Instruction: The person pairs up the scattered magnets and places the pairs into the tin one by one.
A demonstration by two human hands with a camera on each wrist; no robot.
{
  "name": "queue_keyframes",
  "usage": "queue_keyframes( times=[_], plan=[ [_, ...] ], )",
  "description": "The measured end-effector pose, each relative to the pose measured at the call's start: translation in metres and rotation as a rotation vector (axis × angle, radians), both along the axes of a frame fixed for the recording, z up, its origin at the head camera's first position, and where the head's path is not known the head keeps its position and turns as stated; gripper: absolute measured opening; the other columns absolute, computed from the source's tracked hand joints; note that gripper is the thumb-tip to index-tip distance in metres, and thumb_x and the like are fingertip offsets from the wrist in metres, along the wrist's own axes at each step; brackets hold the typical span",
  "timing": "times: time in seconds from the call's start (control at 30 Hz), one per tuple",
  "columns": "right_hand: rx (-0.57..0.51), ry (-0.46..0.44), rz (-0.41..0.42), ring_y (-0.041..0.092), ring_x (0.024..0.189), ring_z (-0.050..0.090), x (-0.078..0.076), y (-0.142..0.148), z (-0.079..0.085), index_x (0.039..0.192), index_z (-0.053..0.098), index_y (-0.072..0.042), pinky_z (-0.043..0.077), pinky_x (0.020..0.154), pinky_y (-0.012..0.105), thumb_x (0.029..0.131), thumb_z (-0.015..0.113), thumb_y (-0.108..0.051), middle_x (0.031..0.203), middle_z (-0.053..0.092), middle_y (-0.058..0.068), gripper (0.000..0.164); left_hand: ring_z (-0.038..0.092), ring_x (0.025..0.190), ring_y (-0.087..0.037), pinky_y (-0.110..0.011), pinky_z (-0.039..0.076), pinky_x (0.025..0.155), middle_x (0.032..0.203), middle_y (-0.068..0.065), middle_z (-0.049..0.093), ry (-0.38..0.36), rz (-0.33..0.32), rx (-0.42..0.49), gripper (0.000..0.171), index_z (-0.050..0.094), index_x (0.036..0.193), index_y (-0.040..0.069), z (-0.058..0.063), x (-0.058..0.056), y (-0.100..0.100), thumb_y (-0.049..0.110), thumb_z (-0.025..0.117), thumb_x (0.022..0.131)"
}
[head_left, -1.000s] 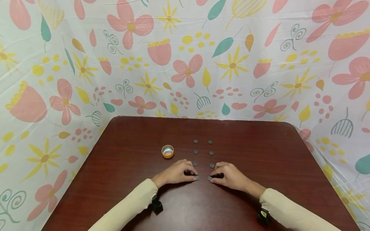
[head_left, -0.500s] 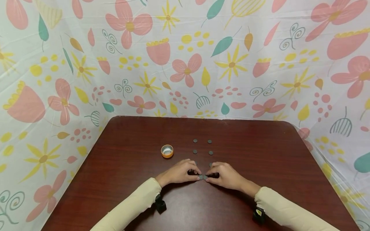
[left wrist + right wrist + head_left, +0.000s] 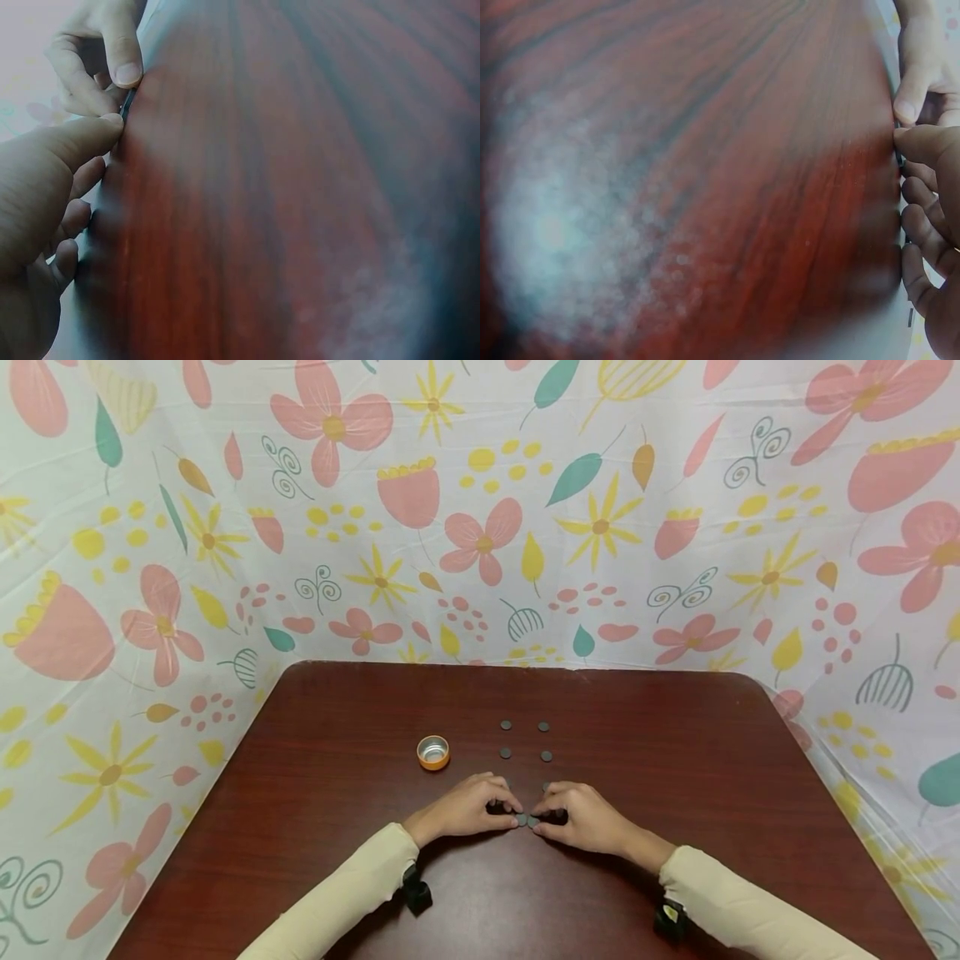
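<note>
Small dark round discs lie on the dark red table (image 3: 675, 760). My left hand (image 3: 512, 815) and right hand (image 3: 543, 819) meet at the table's near middle, fingers curled. Each pinches one disc flat on the wood: the left disc (image 3: 521, 819) and the right disc (image 3: 532, 821) touch edge to edge. In the left wrist view my left thumb (image 3: 97, 131) and the right hand's fingertips (image 3: 126, 73) close on a disc's thin edge (image 3: 127, 101). The right wrist view shows both hands (image 3: 930, 172) at the frame's right edge, with the disc hidden.
Beyond the hands, loose discs lie in two short columns (image 3: 506, 725) (image 3: 547, 757), and one more (image 3: 545, 786) peeks out behind the right hand. An orange cap with a silver inside (image 3: 433, 752) sits to the left. A flowered cloth (image 3: 480, 527) walls the table.
Over the last second both hands slid their discs inward until the two met. Since half a second ago nothing has visibly moved.
</note>
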State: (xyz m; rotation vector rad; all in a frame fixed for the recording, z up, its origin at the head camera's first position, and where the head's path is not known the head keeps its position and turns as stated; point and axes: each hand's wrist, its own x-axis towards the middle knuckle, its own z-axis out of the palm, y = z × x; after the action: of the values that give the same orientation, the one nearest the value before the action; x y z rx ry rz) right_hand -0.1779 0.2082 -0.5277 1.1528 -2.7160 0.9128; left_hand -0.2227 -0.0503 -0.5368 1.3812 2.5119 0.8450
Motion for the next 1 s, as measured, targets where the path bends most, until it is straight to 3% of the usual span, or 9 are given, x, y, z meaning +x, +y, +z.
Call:
queue_keyframes(
  times=[0.63, 0.83, 1.0],
  plan=[
    [0.012, 0.007, -0.008, 0.001, 0.072, 0.052, 0.001, -0.001, 0.002, 0.106, 0.082, -0.016, 0.046, 0.062, 0.019, 0.088, 0.083, -0.026, 0.09, 0.063, -0.012, 0.021, 0.051, 0.091, 0.001, -0.024, 0.044, 0.088, 0.1, 0.018, 0.061, -0.014, 0.015, -0.001, 0.027, 0.075, 0.12, 0.027, 0.002, 0.003, -0.005, 0.041, 0.069, 0.098],
    [0.009, 0.02, -0.043, 0.005, 0.072, 0.055, 0.001, -0.003, 0.01, 0.105, 0.081, -0.015, 0.046, 0.062, 0.02, 0.087, 0.084, -0.027, 0.091, 0.065, -0.009, 0.022, 0.058, 0.101, -0.003, -0.025, 0.051, 0.087, 0.115, 0.011, 0.065, -0.047, 0.077, 0.078, 0.044, 0.067, 0.135, 0.021, 0.018, 0.01, -0.023, 0.047, 0.066, 0.099],
    [-0.021, 0.047, -0.1, 0.009, 0.075, 0.059, 0.002, -0.009, 0.017, 0.104, 0.081, -0.015, 0.048, 0.063, 0.022, 0.086, 0.085, -0.03, 0.093, 0.068, -0.006, 0.024, 0.063, 0.113, -0.014, -0.036, 0.054, 0.094, 0.125, 0.004, 0.066, 0.026, 0.165, 0.184, 0.045, 0.066, 0.135, 0.018, 0.034, 0.007, -0.052, 0.043, 0.069, 0.098]
  ],
)
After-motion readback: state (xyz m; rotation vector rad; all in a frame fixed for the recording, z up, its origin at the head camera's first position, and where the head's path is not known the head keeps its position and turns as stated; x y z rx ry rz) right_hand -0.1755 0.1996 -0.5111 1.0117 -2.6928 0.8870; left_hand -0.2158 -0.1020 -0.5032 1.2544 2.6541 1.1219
